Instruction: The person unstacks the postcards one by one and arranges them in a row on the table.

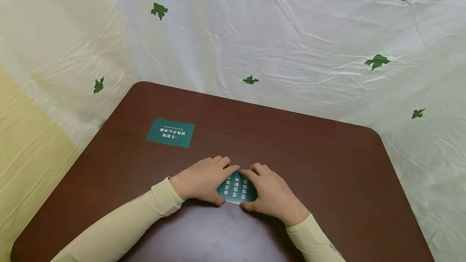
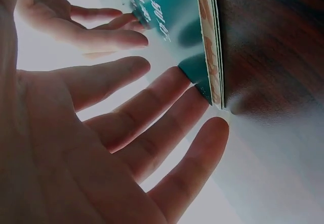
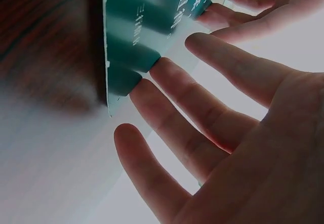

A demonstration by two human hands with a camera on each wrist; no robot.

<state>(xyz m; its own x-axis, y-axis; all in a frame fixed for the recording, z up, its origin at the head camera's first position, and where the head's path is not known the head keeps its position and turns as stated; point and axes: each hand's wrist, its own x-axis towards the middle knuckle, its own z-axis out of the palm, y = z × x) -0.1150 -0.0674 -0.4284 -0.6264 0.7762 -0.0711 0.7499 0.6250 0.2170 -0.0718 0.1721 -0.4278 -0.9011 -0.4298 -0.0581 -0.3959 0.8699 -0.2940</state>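
Observation:
In the head view a small stack of teal cards point(image 1: 236, 187) with white printed characters lies near the middle of the table, between the two hands. My left hand point(image 1: 204, 179) grips its left end, thumb at the near edge and fingers at the far edge. At the other end my right hand point(image 1: 274, 194) holds it the same way. Several layered edges of the stack point(image 2: 211, 47) show in the left wrist view, where fingertips touch the card's rim. Fingertips point(image 3: 144, 85) also meet the teal card point(image 3: 131, 42) in the right wrist view.
Another teal card point(image 1: 170, 133) with white print lies flat toward the back left of the dark reddish-brown table point(image 1: 309, 148). White fabric point(image 1: 291, 39) with green leaf prints hangs behind the table, and yellowish cloth point(image 1: 29, 165) hangs at the left.

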